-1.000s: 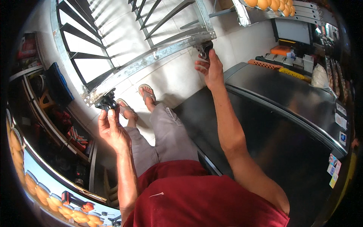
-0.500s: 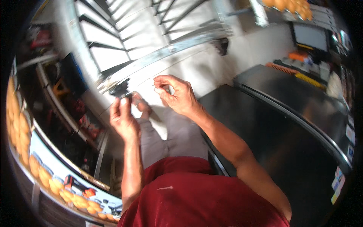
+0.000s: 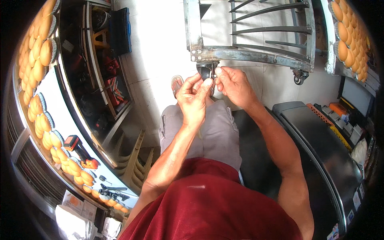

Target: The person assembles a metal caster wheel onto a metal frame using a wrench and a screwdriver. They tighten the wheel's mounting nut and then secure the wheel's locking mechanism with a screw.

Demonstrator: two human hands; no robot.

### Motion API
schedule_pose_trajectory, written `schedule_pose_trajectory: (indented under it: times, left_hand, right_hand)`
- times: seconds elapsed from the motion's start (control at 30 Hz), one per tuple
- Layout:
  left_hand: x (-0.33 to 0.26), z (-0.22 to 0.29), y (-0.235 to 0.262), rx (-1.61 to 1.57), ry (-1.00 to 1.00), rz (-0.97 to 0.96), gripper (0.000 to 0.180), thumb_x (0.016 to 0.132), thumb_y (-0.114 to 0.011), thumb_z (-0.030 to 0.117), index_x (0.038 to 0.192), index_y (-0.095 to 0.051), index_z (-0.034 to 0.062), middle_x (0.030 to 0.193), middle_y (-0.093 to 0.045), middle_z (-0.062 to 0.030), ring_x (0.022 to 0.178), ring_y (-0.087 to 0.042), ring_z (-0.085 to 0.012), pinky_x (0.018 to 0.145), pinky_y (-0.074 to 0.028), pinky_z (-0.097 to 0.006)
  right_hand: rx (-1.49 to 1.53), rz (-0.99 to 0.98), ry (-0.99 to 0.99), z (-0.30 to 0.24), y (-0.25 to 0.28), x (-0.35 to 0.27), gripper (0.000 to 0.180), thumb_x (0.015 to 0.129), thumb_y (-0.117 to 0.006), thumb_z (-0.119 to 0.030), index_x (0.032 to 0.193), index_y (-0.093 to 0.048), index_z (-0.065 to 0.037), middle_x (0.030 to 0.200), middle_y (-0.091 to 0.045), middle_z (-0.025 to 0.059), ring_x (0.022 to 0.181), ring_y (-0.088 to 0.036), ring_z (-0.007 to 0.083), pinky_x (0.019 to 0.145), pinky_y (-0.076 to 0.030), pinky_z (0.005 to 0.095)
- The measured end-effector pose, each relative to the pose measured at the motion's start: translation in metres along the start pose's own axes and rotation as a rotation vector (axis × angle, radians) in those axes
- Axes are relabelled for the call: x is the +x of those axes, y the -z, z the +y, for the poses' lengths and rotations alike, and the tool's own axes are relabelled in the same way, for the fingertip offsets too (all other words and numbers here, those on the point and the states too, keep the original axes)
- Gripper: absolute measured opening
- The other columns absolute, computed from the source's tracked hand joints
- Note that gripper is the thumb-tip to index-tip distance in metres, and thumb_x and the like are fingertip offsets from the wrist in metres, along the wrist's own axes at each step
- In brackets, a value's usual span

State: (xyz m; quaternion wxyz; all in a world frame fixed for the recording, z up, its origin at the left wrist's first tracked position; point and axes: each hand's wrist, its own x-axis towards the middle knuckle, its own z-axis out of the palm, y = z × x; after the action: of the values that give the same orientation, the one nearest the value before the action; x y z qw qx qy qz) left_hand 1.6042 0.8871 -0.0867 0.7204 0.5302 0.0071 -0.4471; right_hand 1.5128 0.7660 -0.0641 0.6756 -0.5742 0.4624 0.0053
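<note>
My left hand (image 3: 193,98) has its thumb and fingers closed on a black caster wheel (image 3: 205,71). The caster sits right under the corner of a worn metal frame (image 3: 256,55); whether it is fastened there I cannot tell. Close beside it, my right hand (image 3: 237,86) pinches at the caster's right side. A small pale tip shows at its thumb and finger, too small to name. Another caster (image 3: 300,76) is mounted at the frame's right corner. Dark slats (image 3: 272,30) cross the frame.
At right stands a long black-topped unit (image 3: 312,140), with tools and boxes behind it. On the left, a dark open shelf (image 3: 96,76) borders a pictured panel where a cordless power tool (image 3: 80,152) shows. Curved wooden pieces (image 3: 134,168) lie near my left forearm.
My view has turned left, so the frame now appears farther right. My right hand, apart from the caster before, has come to its side. The left hand still holds the caster.
</note>
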Motion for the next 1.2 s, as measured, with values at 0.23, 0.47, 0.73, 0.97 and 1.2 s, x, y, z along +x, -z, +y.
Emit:
schedule_pose_trajectory:
  times: [0.23,0.47,0.73,0.97,1.2]
  left_hand:
    - [0.002,0.001,0.002,0.020,-0.013,-0.011,0.033,0.088,-0.075,0.000,0.118,-0.063,-0.0021,0.105,-0.072,-0.0101,0.092,-0.065,-0.0105,0.073,-0.052,-0.022]
    - [0.001,0.006,0.000,-0.017,0.024,0.004,0.023,0.088,-0.073,-0.003,0.110,-0.067,-0.0008,0.101,-0.068,-0.0040,0.093,-0.066,-0.0109,0.088,-0.054,-0.028]
    - [0.002,0.002,-0.002,0.003,-0.001,-0.022,0.030,0.088,-0.073,-0.003,0.116,-0.064,-0.0025,0.104,-0.069,-0.0076,0.097,-0.066,-0.0133,0.086,-0.054,-0.026]
    - [-0.001,0.006,0.001,0.099,0.044,-0.013,0.027,0.090,-0.070,0.001,0.115,-0.064,-0.0046,0.101,-0.071,-0.0096,0.095,-0.067,-0.0146,0.086,-0.054,-0.028]
    - [-0.007,0.008,0.010,0.040,-0.123,0.013,0.032,0.084,-0.077,0.005,0.110,-0.063,-0.0071,0.099,-0.071,-0.0112,0.094,-0.068,-0.0157,0.082,-0.056,-0.028]
  right_hand:
    - [-0.258,-0.013,0.156,-0.009,0.004,-0.007,0.029,0.099,-0.053,-0.022,0.081,-0.056,0.002,0.071,-0.062,0.0200,0.070,-0.062,0.0408,0.067,-0.048,0.0449]
    - [-0.452,0.074,0.377,-0.013,0.001,-0.005,0.023,0.097,-0.055,-0.020,0.088,-0.054,0.001,0.078,-0.062,0.0212,0.075,-0.062,0.0411,0.070,-0.048,0.0455]
    - [-0.669,0.107,0.646,-0.013,0.010,-0.004,0.022,0.096,-0.053,-0.021,0.092,-0.054,0.000,0.084,-0.062,0.0204,0.079,-0.062,0.0404,0.072,-0.048,0.0458]
    - [-0.683,-0.026,0.372,-0.022,0.010,-0.007,0.024,0.097,-0.049,-0.020,0.100,-0.058,0.001,0.094,-0.063,0.0259,0.091,-0.062,0.0450,0.080,-0.048,0.0509]
    - [-0.759,-0.113,0.375,-0.019,0.006,-0.005,0.022,0.104,-0.048,-0.021,0.096,-0.056,-0.001,0.069,-0.050,0.0132,0.063,-0.053,0.0241,0.061,-0.043,0.0406]
